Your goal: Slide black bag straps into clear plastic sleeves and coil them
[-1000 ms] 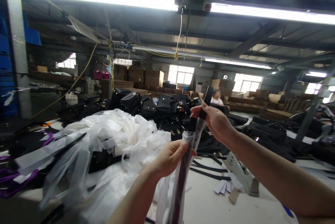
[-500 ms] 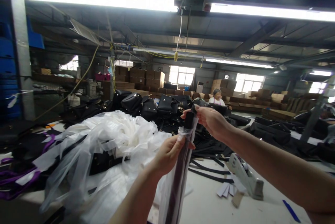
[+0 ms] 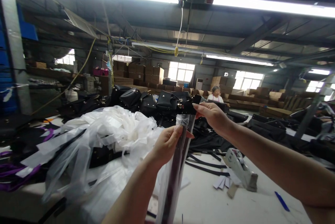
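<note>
A long dark strap hangs upright inside a clear plastic sleeve in front of me. My left hand is closed around the sleeve a little below its upper end, with the strap inside its grip. Higher up and to the right, my right hand pinches at the sleeve's top, where the strap's black end seems to be; dark bags behind make that end hard to pick out. Left of my hands lies a large heap of white translucent plastic sleeves.
Black handbags are piled along the table's far side. A tape dispenser, loose black straps, white paper slips and a blue strip lie on the right. A co-worker is beyond the bags.
The sleeve's upper end now stands higher over the strap, covering more of its black end. My left hand has risen slightly, and the view has shifted a little.
</note>
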### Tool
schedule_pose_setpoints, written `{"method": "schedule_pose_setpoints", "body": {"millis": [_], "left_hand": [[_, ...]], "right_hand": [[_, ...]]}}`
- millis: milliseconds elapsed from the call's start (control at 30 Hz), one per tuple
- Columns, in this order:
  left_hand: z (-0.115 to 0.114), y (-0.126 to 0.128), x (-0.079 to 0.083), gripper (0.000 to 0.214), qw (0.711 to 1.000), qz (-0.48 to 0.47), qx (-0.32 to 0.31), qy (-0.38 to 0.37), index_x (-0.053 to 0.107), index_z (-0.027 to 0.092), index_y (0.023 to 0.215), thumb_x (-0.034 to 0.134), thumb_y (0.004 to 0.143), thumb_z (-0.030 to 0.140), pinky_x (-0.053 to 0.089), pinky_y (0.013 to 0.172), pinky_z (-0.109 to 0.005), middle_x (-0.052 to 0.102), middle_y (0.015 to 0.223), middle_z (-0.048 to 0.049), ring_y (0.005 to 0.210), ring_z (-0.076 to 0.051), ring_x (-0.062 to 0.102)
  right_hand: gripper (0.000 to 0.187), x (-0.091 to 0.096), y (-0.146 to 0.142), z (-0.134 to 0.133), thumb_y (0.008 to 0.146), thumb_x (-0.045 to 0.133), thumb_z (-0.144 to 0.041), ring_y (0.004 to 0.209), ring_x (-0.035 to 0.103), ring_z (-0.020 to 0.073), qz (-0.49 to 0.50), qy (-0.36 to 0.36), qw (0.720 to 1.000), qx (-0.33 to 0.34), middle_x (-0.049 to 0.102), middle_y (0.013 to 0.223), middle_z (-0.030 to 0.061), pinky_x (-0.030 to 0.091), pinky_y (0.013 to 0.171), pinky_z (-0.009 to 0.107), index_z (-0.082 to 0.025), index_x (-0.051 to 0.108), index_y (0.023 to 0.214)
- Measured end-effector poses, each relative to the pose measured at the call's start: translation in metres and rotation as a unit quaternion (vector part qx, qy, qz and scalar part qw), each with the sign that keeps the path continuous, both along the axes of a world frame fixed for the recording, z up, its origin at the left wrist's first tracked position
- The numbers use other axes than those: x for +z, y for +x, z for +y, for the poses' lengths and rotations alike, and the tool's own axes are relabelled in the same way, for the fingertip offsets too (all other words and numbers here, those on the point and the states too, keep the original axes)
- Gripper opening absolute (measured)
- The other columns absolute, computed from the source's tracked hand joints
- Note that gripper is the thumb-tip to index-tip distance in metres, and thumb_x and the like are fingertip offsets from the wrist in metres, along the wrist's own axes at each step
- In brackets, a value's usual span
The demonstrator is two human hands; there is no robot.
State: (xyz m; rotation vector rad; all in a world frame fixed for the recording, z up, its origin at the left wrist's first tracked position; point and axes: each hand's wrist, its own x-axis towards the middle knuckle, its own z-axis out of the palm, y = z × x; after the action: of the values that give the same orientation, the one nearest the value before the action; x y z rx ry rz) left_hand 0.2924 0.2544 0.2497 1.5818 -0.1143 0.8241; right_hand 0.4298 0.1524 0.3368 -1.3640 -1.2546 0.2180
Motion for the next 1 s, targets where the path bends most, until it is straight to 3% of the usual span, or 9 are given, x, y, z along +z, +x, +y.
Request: {"method": "schedule_pose_setpoints", "body": {"millis": [200,333,433,500,633,733,833,900,1000], "left_hand": [[-0.002,-0.001,0.002,0.055,0.999,-0.049,0.013,-0.013,0.077,0.013,0.077,0.055,0.088,0.062,0.047,0.076,-0.029,0.075,0.087,-0.0101,0.080,-0.021,0.064],[0.002,-0.003,0.004,0.054,0.997,-0.042,0.061,-0.014,0.077,0.013,0.082,0.054,0.088,0.061,0.045,0.065,-0.027,0.074,0.081,-0.0082,0.068,-0.018,0.061],[0.002,-0.004,0.007,0.050,0.995,-0.037,0.090,0.030,0.077,0.014,0.088,0.052,0.091,0.057,0.044,0.062,-0.025,0.072,0.077,-0.0059,0.065,-0.016,0.059],[-0.001,-0.004,0.009,0.048,0.991,-0.018,0.097,0.093,0.077,0.015,0.089,0.049,0.094,0.054,0.044,0.063,-0.025,0.071,0.079,-0.0056,0.069,-0.016,0.060],[0.003,-0.010,0.007,0.042,0.985,0.002,0.094,0.142,0.073,0.016,0.096,0.052,0.093,0.052,0.048,0.076,-0.027,0.071,0.093,-0.0068,0.087,-0.020,0.064],[0.013,-0.022,-0.008,0.048,0.990,0.017,0.122,0.068,0.065,0.017,0.115,0.053,0.090,0.057,0.048,0.085,-0.030,0.071,0.103,-0.0085,0.098,-0.023,0.064],[0.015,-0.032,-0.037,0.060,0.992,0.112,-0.009,0.052,0.063,0.015,0.119,0.064,0.079,0.060,0.050,0.081,-0.031,0.073,0.100,-0.0102,0.095,-0.025,0.065],[0.010,-0.036,-0.064,0.061,0.963,0.225,-0.135,0.062,0.066,0.014,0.112,0.076,0.068,0.054,0.051,0.071,-0.030,0.074,0.092,-0.0089,0.084,-0.025,0.066],[0.004,-0.048,-0.112,0.042,0.894,0.390,-0.208,0.067,0.070,0.015,0.093,0.083,0.060,0.038,0.047,0.057,-0.024,0.072,0.074,-0.0027,0.065,-0.019,0.064]], "right_hand": [[0.052,-0.004,-0.013,-0.011,0.077,0.065,-0.065,0.065,0.061,0.0166,-0.036,-0.010,0.999,0.010,0.068,0.063,0.0058,0.048,0.070,0.030,-0.015,0.068,0.061],[0.043,-0.010,-0.017,-0.022,0.081,0.066,-0.056,0.064,0.057,0.0125,-0.042,-0.057,0.993,0.096,0.069,0.080,0.0041,0.048,0.062,0.025,-0.016,0.072,0.094],[0.052,-0.053,-0.028,-0.023,0.073,0.077,-0.048,0.059,0.057,0.0087,-0.002,-0.255,0.945,0.205,0.069,0.099,0.0050,0.047,0.052,0.020,-0.017,0.064,0.112],[0.058,-0.092,-0.040,-0.022,0.071,0.077,-0.055,0.055,0.059,0.0085,0.058,-0.355,0.903,0.235,0.068,0.089,0.0042,0.047,0.050,0.020,-0.015,0.063,0.112],[0.068,-0.132,-0.054,-0.022,0.076,0.061,-0.073,0.045,0.058,0.0100,0.160,-0.407,0.849,0.298,0.061,0.060,0.0009,0.047,0.047,0.020,-0.009,0.065,0.098],[0.062,-0.108,-0.047,-0.027,0.083,0.058,-0.069,0.051,0.063,0.0116,0.160,-0.354,0.861,0.327,0.067,0.066,0.0047,0.050,0.051,0.021,-0.009,0.067,0.099],[0.050,-0.066,-0.028,-0.030,0.085,0.063,-0.061,0.060,0.068,0.0135,0.179,-0.234,0.910,0.291,0.072,0.079,0.0063,0.053,0.054,0.022,-0.013,0.065,0.098],[0.039,-0.044,-0.011,-0.029,0.086,0.066,-0.053,0.062,0.069,0.0137,0.186,-0.162,0.931,0.269,0.073,0.089,0.0067,0.054,0.055,0.023,-0.015,0.063,0.094],[0.028,-0.023,0.025,-0.024,0.095,0.057,-0.043,0.057,0.066,0.0100,0.173,-0.094,0.963,0.185,0.074,0.093,0.0057,0.053,0.052,0.022,-0.016,0.061,0.092]]}}
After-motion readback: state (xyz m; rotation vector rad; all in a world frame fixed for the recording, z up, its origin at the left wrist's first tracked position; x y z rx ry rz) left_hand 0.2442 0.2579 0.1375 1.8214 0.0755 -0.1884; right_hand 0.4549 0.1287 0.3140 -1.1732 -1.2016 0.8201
